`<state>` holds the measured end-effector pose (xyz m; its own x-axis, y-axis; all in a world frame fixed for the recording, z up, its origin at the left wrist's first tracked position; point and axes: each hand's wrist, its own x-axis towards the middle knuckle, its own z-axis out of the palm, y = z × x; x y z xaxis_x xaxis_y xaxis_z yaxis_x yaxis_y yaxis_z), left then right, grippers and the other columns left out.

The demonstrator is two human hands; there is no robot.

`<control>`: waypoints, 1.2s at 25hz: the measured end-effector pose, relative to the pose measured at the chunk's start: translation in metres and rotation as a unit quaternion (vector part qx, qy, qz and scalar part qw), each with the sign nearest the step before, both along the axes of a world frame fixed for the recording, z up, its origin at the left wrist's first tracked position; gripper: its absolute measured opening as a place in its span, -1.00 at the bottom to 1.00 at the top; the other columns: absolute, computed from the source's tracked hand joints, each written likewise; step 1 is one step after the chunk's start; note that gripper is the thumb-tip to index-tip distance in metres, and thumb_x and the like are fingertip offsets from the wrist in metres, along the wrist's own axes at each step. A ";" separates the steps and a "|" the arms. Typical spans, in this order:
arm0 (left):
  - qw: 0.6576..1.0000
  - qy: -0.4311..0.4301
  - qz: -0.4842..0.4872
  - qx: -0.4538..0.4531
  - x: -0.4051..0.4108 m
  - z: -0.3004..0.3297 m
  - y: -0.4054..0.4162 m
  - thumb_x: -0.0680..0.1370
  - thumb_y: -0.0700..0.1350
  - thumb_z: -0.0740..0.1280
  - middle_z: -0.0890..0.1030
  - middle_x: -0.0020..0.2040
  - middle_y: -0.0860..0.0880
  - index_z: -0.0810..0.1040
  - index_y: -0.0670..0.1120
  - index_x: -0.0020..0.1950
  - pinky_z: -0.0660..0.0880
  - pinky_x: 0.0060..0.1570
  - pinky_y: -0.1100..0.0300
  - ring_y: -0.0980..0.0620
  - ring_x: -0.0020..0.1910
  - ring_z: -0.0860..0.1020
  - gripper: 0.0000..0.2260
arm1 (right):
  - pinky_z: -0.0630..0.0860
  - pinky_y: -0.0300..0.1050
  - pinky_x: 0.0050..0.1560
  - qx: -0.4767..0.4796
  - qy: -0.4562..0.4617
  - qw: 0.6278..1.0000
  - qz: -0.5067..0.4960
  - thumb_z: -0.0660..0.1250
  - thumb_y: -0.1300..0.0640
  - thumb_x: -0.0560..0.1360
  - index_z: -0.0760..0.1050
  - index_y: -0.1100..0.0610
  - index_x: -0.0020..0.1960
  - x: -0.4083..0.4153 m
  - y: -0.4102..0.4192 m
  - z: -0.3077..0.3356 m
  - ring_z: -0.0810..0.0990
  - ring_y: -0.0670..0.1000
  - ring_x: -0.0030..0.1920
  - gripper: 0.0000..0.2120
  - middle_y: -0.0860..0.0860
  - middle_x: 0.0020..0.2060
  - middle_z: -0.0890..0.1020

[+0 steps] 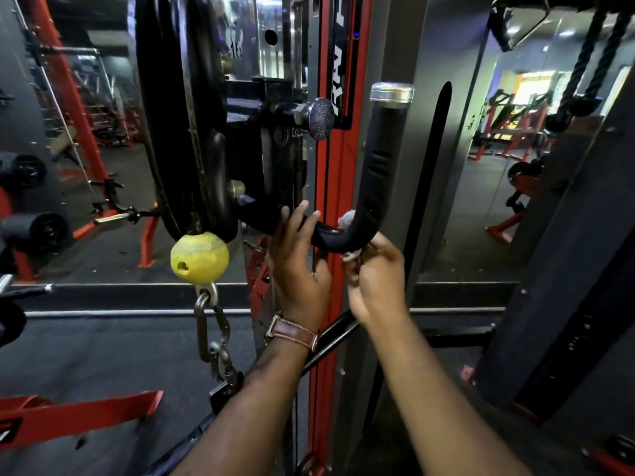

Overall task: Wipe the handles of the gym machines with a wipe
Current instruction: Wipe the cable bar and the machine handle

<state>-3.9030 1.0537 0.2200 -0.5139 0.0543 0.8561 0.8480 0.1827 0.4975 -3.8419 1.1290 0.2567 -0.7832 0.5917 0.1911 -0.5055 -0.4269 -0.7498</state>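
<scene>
The right hand [376, 280] pinches a white wipe [347, 219] wrapped around the bend of the black J-shaped handle [374, 187], while the left hand [297, 266] curls its fingers over the handle's lower bar.

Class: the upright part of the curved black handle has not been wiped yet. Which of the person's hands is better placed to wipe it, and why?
The right hand. It holds the wipe at the handle's bend, just below the upright part. The left hand only steadies the horizontal part.
</scene>
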 end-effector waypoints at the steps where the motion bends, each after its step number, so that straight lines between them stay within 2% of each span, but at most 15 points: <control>1: 1.000 0.013 -0.003 -0.001 -0.003 0.000 0.000 0.35 -0.45 0.43 0.41 0.48 -0.06 0.50 -0.16 0.40 0.24 0.49 -0.14 -0.10 0.56 0.23 -0.38 | 0.40 -0.26 -0.47 0.021 0.015 0.996 -0.081 0.24 0.38 0.58 0.58 0.17 -0.08 0.012 -0.015 -0.012 0.53 -0.06 -0.38 -0.80 0.03 -0.28 0.63; 3: 0.998 0.058 0.004 -0.016 -0.019 -0.003 0.000 0.50 -0.19 0.43 0.48 0.42 -0.15 0.54 -0.19 0.35 0.18 0.52 0.01 -0.17 0.51 0.30 -0.58 | 0.55 -0.13 -0.40 0.210 0.046 0.942 -0.257 0.35 0.38 0.56 0.58 0.23 -0.07 0.031 -0.040 -0.025 0.62 0.01 -0.30 -0.91 0.07 -0.22 0.63; 4: 0.993 0.103 0.018 -0.046 -0.029 0.000 -0.002 0.61 -0.03 0.30 0.54 0.35 -0.22 0.55 -0.17 0.34 0.11 0.53 0.11 -0.24 0.44 0.37 -0.65 | 0.59 -0.09 -0.31 0.382 0.073 0.856 -0.340 0.40 0.36 0.54 0.60 0.26 -0.07 0.035 -0.045 -0.030 0.64 0.04 -0.24 -0.96 0.08 -0.19 0.63; 5: 0.989 0.128 0.012 -0.073 -0.042 0.002 -0.004 0.68 0.05 0.16 0.58 0.27 -0.28 0.53 -0.08 0.36 0.06 0.54 0.14 -0.32 0.35 0.45 -0.65 | 0.59 -0.10 -0.27 0.532 0.098 0.740 -0.398 0.42 0.35 0.53 0.62 0.29 -0.08 0.031 -0.044 -0.033 0.62 0.03 -0.24 -0.98 0.09 -0.19 0.62; 6: 0.989 0.122 -0.002 -0.086 -0.047 0.003 -0.005 0.70 0.04 0.12 0.60 0.23 -0.29 0.46 0.07 0.40 0.09 0.55 0.03 -0.40 0.27 0.51 -0.70 | 0.57 -0.12 -0.31 0.623 0.095 0.642 -0.436 0.42 0.32 0.53 0.64 0.28 -0.09 0.022 -0.040 -0.030 0.59 0.02 -0.28 -0.96 0.09 -0.20 0.61; 7: 0.993 0.103 -0.010 -0.061 -0.043 0.002 -0.005 0.69 -0.01 0.18 0.62 0.20 -0.27 0.40 0.19 0.40 0.21 0.49 -0.15 -0.42 0.22 0.54 -0.72 | 0.53 -0.13 -0.38 0.664 0.069 0.587 -0.459 0.39 0.29 0.55 0.65 0.26 -0.09 0.014 -0.037 -0.025 0.56 0.01 -0.35 -0.92 0.08 -0.22 0.60; 9: 0.997 0.077 -0.012 0.024 -0.020 0.006 -0.004 0.65 -0.04 0.28 0.64 0.14 -0.18 0.42 0.16 0.32 0.45 0.23 -0.31 -0.37 0.18 0.57 -0.75 | 0.46 -0.12 -0.48 0.685 0.024 0.537 -0.491 0.31 0.26 0.60 0.65 0.22 -0.13 0.005 -0.032 -0.009 0.49 -0.01 -0.43 -0.82 0.05 -0.25 0.58; 12: 0.990 0.136 -0.010 0.030 -0.020 0.013 -0.013 0.58 -0.19 0.41 0.68 0.07 -0.10 0.67 -0.19 0.11 0.53 0.14 -0.15 -0.17 0.20 0.59 -0.85 | 0.37 -0.27 -0.44 0.703 0.010 0.473 -0.532 0.28 0.27 0.61 0.67 0.23 -0.09 0.013 -0.021 -0.006 0.42 -0.07 -0.42 -0.79 0.03 -0.28 0.55; 13: 0.988 0.153 0.018 0.008 -0.024 0.011 -0.014 0.54 -0.23 0.45 0.69 0.06 -0.08 0.69 -0.21 0.08 0.53 0.15 -0.12 -0.13 0.20 0.59 -0.86 | 0.34 -0.31 -0.41 0.699 0.006 0.469 -0.540 0.31 0.28 0.60 0.68 0.26 -0.04 0.019 -0.018 -0.003 0.42 -0.08 -0.40 -0.84 0.04 -0.28 0.55; 16: 0.988 0.144 0.050 0.008 -0.024 0.009 -0.016 0.57 -0.17 0.41 0.69 0.10 -0.09 0.68 -0.22 0.12 0.53 0.17 -0.16 -0.15 0.24 0.57 -0.82 | 0.44 -0.24 -0.48 0.683 -0.016 0.516 -0.516 0.39 0.31 0.54 0.66 0.28 0.00 0.018 -0.019 -0.004 0.44 -0.05 -0.42 -0.91 0.08 -0.25 0.54; 18: 0.989 0.143 0.045 0.012 -0.022 0.005 -0.013 0.60 -0.16 0.37 0.68 0.13 -0.11 0.68 -0.22 0.14 0.50 0.24 -0.13 -0.13 0.27 0.55 -0.81 | 0.46 -0.14 -0.53 0.719 -0.023 0.505 -0.476 0.40 0.30 0.52 0.66 0.25 0.01 0.007 -0.026 -0.015 0.44 -0.02 -0.46 -0.90 0.08 -0.23 0.55; 21: 0.990 0.127 0.052 0.022 -0.021 0.007 -0.014 0.50 -0.29 0.47 0.69 0.13 -0.08 0.68 -0.20 0.14 0.43 0.34 -0.07 -0.09 0.29 0.54 -0.78 | 0.45 -0.17 -0.49 0.724 -0.008 0.474 -0.501 0.38 0.26 0.57 0.68 0.24 0.02 0.014 -0.017 -0.012 0.44 -0.04 -0.44 -0.89 0.06 -0.25 0.58; 24: 0.991 0.119 0.050 0.025 -0.018 0.005 -0.012 0.39 -0.39 0.50 0.68 0.13 -0.07 0.68 -0.21 0.14 0.36 0.41 0.09 -0.16 0.27 0.54 -0.67 | 0.49 -0.27 -0.41 0.686 -0.008 0.499 -0.529 0.36 0.26 0.59 0.65 0.31 0.08 0.028 -0.014 0.002 0.50 -0.05 -0.36 -0.85 0.10 -0.22 0.58; 27: 0.989 0.145 0.026 0.027 -0.026 0.006 -0.014 0.48 -0.33 0.49 0.69 0.13 -0.11 0.67 -0.24 0.13 0.49 0.24 -0.18 -0.12 0.26 0.56 -0.77 | 0.55 -0.16 -0.47 0.723 -0.073 0.491 -0.480 0.34 0.26 0.58 0.63 0.29 0.08 0.004 -0.038 -0.007 0.58 0.00 -0.38 -0.85 0.16 -0.06 0.64; 30: 0.989 0.144 0.001 0.021 -0.026 0.006 -0.016 0.45 -0.40 0.49 0.68 0.13 -0.14 0.66 -0.28 0.14 0.50 0.22 -0.18 -0.14 0.25 0.57 -0.73 | 0.51 -0.12 -0.53 0.694 -0.081 0.501 -0.511 0.37 0.26 0.54 0.64 0.27 0.01 0.008 -0.037 0.004 0.55 0.02 -0.44 -0.90 0.16 -0.07 0.64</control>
